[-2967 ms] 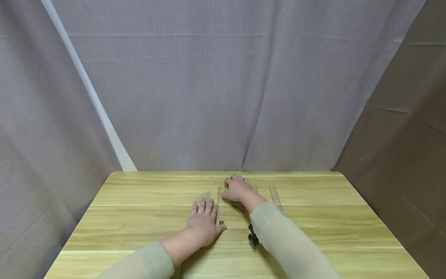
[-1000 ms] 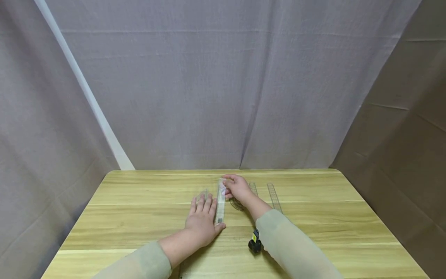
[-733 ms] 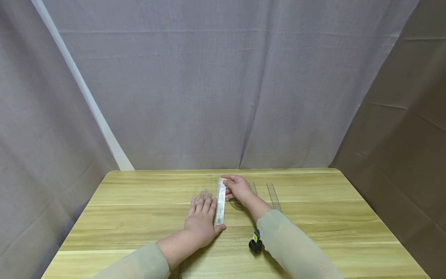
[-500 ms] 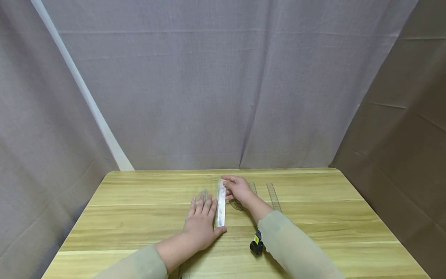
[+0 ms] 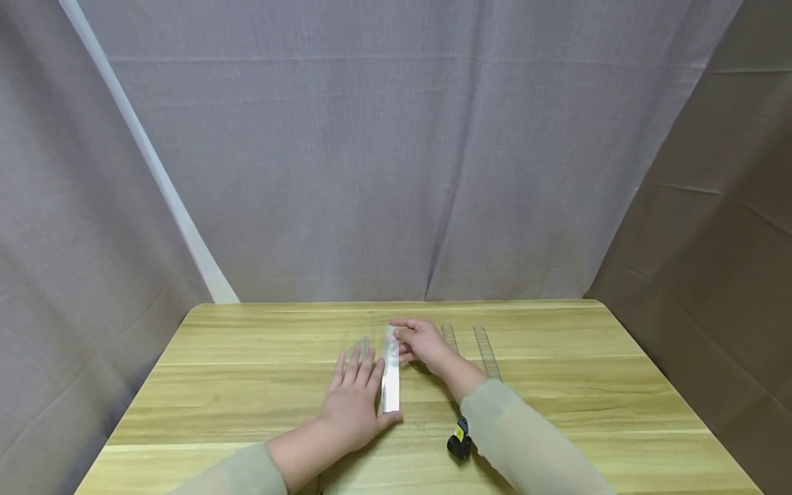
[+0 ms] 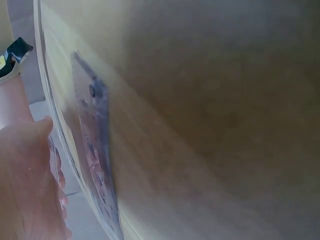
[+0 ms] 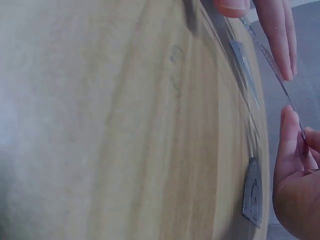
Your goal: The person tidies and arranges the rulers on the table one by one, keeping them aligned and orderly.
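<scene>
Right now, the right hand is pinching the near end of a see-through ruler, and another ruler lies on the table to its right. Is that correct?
Almost! The right hand pinches the far end of the see-through ruler, not the near end, as the head view shows. The other ruler does lie on the table to its right.

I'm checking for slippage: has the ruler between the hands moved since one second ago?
Yes: in the head view, the ruler has shifted lower, farther from the table's far edge.
</scene>
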Demonstrator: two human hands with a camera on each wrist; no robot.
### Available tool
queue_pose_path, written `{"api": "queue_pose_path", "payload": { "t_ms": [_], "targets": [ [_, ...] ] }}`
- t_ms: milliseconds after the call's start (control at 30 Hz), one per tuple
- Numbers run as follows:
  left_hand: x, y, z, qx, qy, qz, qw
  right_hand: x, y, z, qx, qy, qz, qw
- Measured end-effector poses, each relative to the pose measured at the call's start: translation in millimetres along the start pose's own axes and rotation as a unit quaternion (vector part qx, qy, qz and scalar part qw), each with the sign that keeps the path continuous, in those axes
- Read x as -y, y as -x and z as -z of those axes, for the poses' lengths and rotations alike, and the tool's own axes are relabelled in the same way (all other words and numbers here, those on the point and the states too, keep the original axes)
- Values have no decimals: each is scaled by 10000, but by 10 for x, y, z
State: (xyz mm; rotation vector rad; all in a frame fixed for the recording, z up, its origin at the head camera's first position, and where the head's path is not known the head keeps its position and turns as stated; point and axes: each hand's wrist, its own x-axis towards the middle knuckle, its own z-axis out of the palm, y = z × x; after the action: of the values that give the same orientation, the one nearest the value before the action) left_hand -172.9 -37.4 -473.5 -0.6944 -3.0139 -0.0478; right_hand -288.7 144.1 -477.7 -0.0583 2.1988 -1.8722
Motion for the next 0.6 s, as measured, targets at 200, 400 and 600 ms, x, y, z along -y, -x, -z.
{"api": "queue_pose_path", "payload": {
  "t_ms": [200,400,600],
  "targets": [
    [22,60,-36,-43,32,-49,10000,-22,54,-37,170,-175,-61,9997],
    [44,137,-50,-142,153,-99,9997,-48,123,-75,374,-291,-54,9989],
    [51,221,-43,-210,255,-87,9994,-52,182,-128,493,-374,-16,9981]
  ]
}}
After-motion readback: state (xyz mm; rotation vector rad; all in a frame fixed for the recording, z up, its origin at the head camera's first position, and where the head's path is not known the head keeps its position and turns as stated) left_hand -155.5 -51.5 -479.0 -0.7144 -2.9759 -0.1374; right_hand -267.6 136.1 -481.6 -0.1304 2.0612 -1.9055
